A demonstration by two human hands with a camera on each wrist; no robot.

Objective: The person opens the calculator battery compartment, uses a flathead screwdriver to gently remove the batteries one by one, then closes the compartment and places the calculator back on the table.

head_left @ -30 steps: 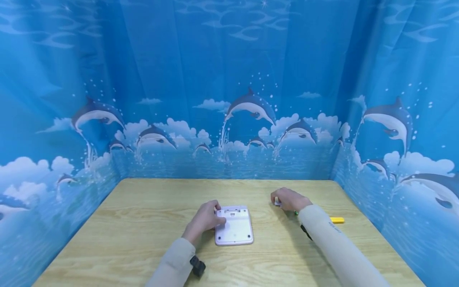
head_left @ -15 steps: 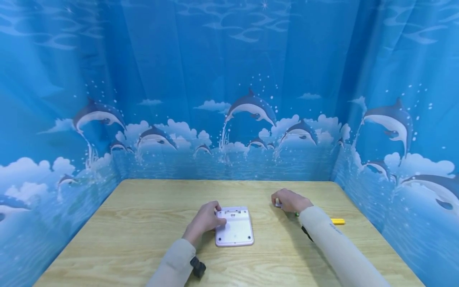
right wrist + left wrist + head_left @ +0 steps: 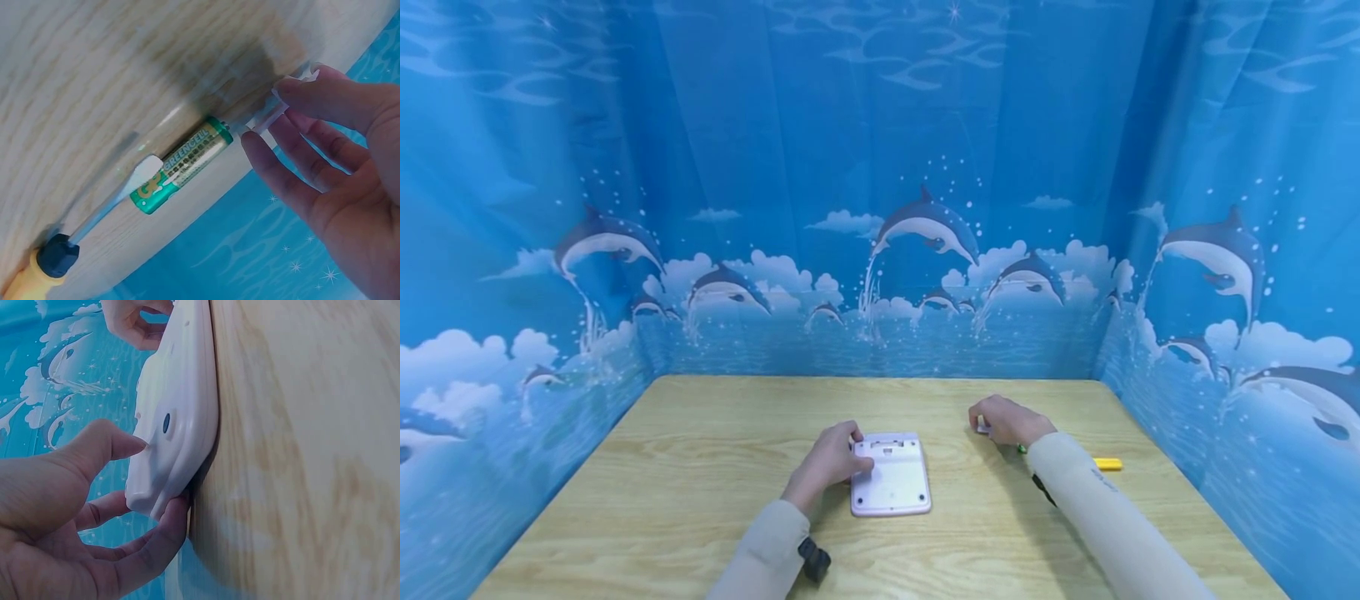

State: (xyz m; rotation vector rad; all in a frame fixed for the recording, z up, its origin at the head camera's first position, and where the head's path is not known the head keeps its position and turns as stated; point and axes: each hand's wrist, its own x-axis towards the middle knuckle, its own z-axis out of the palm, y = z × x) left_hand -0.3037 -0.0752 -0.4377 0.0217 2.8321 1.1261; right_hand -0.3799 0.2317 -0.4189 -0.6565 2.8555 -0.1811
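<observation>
A flat, pale pink device with dark round feet lies back side up on the table, its battery compartment uncovered at the far end. My left hand grips its left side, the thumb on the back face and the fingers at the edge, as the left wrist view shows. Farther right, my right hand pinches a small whitish plastic cover between thumb and fingertips, close over the tabletop. A green and gold GP battery lies right by those fingertips.
A flat-tipped screwdriver with a yellow handle lies beside the battery, partly hidden by the right sleeve in the head view. Blue dolphin-print curtains stand around the wooden table at the back and sides.
</observation>
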